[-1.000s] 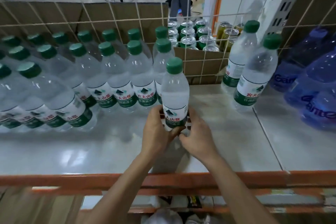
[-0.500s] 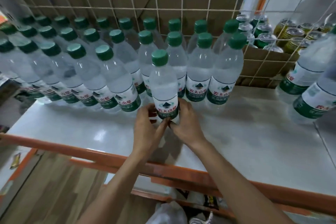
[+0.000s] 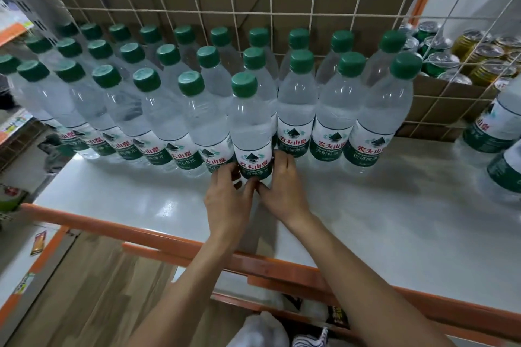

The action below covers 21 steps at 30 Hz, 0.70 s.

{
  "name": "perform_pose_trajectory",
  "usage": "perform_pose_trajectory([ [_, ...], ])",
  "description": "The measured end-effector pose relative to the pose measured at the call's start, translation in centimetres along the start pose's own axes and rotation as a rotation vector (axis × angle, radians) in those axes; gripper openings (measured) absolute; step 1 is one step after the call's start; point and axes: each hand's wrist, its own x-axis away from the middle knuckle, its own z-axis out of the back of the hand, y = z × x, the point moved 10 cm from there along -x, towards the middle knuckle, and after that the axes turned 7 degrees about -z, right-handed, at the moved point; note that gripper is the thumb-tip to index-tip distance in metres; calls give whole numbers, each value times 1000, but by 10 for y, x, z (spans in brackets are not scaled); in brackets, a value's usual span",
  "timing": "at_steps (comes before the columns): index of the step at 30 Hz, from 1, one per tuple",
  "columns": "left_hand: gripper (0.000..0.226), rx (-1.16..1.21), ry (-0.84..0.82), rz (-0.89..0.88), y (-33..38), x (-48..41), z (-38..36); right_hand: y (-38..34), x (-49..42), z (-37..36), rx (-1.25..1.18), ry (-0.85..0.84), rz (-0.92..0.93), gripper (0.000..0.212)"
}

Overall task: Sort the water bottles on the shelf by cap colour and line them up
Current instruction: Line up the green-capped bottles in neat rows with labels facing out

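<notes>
We gripped the bottle point(image 3: 251, 132) low with both hands point(image 3: 229, 200); shoved left carelessly, it could topple neighbours point(image 3: 197, 127).

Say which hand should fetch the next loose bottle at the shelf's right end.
Right, probably. Both hands grip the front bottle, but the right hand is on the side of the loose bottles; the left hand would cross over.

Even, cool indoor light from above, pale glare patches on the glossy white shelf point(image 3: 169, 207), soft faint shadows beside the bottles point(image 3: 296, 104), wide-angle bending toward the edges, wire grid point(image 3: 270, 12) lines bowing, far-left bottles slightly smeared, centre sharp.
</notes>
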Motion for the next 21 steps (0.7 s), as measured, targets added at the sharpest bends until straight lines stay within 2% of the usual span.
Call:
perform_pose_trajectory([
  [6, 33, -14, 19, -30, 1, 2, 3, -1, 3, -2, -6, 27, -14, 63],
  [9, 21, -49, 40, -15, 4, 3, 7, -2, 4, -1, -5, 26, -17, 63],
  [11, 13, -78, 43, -65, 16, 8, 7, -2, 6, 1, -2, 17, -13, 62],
  [15, 12, -16, -6, -221, 52, 19, -10, 9, 21, 23, 43, 18, 11, 51],
  [18, 8, 87, -116, -329, 84, 26, -43, 32, 32, 70, 22, 120, -54, 51],
  [21, 11, 191, -230, -422, 121, 38, -84, 59, 44, 131, 7, 300, -124, 45],
])
